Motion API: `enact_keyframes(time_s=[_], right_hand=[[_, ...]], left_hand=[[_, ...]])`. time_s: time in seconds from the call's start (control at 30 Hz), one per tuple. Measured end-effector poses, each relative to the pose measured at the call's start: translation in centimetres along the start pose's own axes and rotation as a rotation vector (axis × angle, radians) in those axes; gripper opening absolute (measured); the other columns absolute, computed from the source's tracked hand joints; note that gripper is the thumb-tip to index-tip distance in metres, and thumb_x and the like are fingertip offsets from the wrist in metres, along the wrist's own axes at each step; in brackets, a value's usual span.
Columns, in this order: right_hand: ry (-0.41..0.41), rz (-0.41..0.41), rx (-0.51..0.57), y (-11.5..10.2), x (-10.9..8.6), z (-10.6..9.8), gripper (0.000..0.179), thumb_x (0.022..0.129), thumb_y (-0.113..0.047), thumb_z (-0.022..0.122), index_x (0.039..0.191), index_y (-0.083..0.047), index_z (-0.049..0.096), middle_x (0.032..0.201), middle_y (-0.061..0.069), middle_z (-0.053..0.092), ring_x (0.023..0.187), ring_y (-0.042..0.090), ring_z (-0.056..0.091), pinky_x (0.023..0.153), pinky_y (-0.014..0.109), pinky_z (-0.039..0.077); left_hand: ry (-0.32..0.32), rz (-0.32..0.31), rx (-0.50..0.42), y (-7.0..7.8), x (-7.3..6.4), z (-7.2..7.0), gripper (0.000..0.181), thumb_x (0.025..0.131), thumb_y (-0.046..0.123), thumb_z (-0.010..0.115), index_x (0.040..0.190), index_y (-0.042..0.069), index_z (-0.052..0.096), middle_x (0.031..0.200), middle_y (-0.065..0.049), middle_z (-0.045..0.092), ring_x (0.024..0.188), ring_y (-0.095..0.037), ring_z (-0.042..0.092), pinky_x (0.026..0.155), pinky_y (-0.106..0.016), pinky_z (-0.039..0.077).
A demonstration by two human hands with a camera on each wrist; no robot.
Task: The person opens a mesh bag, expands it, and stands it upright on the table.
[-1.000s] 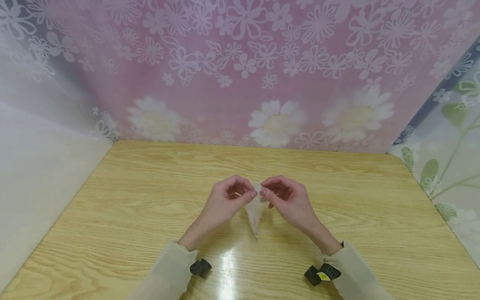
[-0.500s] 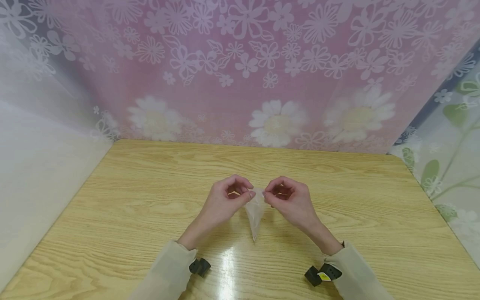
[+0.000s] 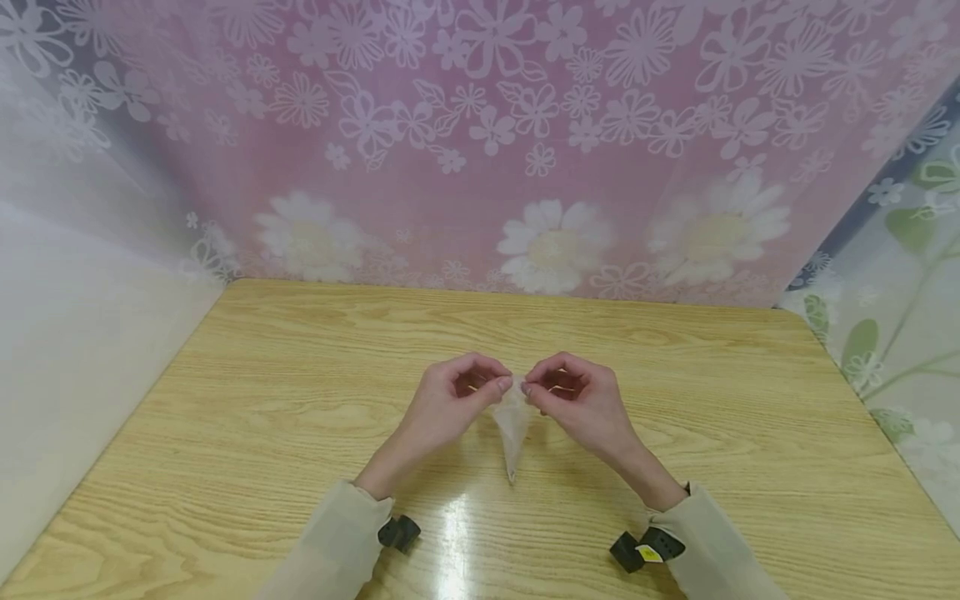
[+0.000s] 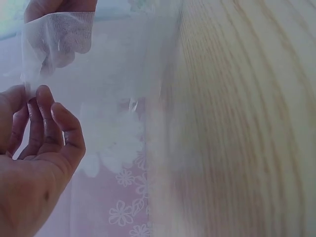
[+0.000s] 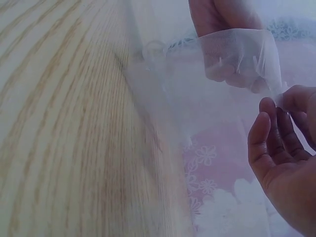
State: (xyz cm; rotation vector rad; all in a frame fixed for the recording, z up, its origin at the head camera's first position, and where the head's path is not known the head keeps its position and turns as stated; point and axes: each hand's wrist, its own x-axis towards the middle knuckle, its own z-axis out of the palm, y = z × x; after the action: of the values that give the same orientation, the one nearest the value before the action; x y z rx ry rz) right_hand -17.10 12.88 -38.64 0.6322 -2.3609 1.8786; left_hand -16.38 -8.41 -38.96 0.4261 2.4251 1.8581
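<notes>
A small piece of sheer white mesh point(image 3: 512, 437) hangs between my two hands, narrowing to a point at its lower end in the head view. My left hand point(image 3: 453, 396) pinches its upper edge between thumb and fingertips. On the opposite side, my right hand point(image 3: 583, 396) pinches the same edge, with the fingertips of both hands close together. In the left wrist view the fine weave of the mesh point(image 4: 58, 37) shows the right hand's fingers through it. The right wrist view shows the left hand's fingers behind the mesh point(image 5: 237, 52) in the same way.
A wood-grain table point(image 3: 315, 350) lies beneath both hands, with a bright reflection near its front. Behind it hangs a pink flowered curtain point(image 3: 420, 208). Pale cloth closes off both sides. Black wrist devices point(image 3: 400, 534) sit at both cuffs.
The fingertips moved slightly apart at the mesh's upper edge, then came a little closer again. The lower point of the mesh shifted slightly toward the front. Both hands kept their pinch.
</notes>
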Motion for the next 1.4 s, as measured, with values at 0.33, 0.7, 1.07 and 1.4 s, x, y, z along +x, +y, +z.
enact_keyframes(time_s=[0.33, 0.7, 1.07, 1.4], right_hand=[[-0.051, 0.045, 0.042, -0.23, 0.09, 0.09, 0.013, 0.095, -0.006, 0.072, 0.107, -0.001, 0.071, 0.096, 0.001, 0.071, 0.075, 0.012, 0.073, 0.063, 0.036, 0.061], [-0.004, -0.029, -0.016, -0.07, 0.23, 0.21, 0.009, 0.088, 0.004, 0.076, 0.091, -0.003, 0.07, 0.086, 0.005, 0.069, 0.071, 0.008, 0.065, 0.062, 0.023, 0.058], [0.097, -0.115, -0.065, 0.21, -0.02, 0.29, 0.014, 0.087, 0.007, 0.075, 0.09, -0.006, 0.071, 0.085, 0.002, 0.071, 0.072, 0.007, 0.067, 0.064, 0.021, 0.056], [0.028, -0.003, -0.015, -0.18, -0.1, 0.16, 0.014, 0.09, 0.0, 0.076, 0.102, -0.004, 0.071, 0.086, 0.008, 0.066, 0.068, 0.018, 0.069, 0.057, 0.028, 0.057]], left_hand=[[0.033, 0.054, -0.021, 0.26, 0.17, 0.0, 0.005, 0.096, 0.019, 0.074, 0.099, 0.017, 0.072, 0.093, -0.002, 0.071, 0.083, -0.016, 0.067, 0.073, -0.027, 0.058], [0.064, 0.113, -0.007, 0.37, 0.09, 0.0, 0.006, 0.094, 0.013, 0.075, 0.098, 0.015, 0.071, 0.093, -0.001, 0.071, 0.086, -0.013, 0.066, 0.076, -0.028, 0.058], [-0.019, -0.101, 0.128, 0.92, -0.45, -0.67, 0.024, 0.093, 0.042, 0.075, 0.108, 0.025, 0.067, 0.095, 0.003, 0.069, 0.084, -0.015, 0.068, 0.074, -0.034, 0.057], [-0.094, -0.042, 0.16, 0.89, -0.63, -0.91, 0.016, 0.095, 0.012, 0.069, 0.11, 0.018, 0.07, 0.097, -0.001, 0.074, 0.081, -0.012, 0.068, 0.072, -0.027, 0.057]])
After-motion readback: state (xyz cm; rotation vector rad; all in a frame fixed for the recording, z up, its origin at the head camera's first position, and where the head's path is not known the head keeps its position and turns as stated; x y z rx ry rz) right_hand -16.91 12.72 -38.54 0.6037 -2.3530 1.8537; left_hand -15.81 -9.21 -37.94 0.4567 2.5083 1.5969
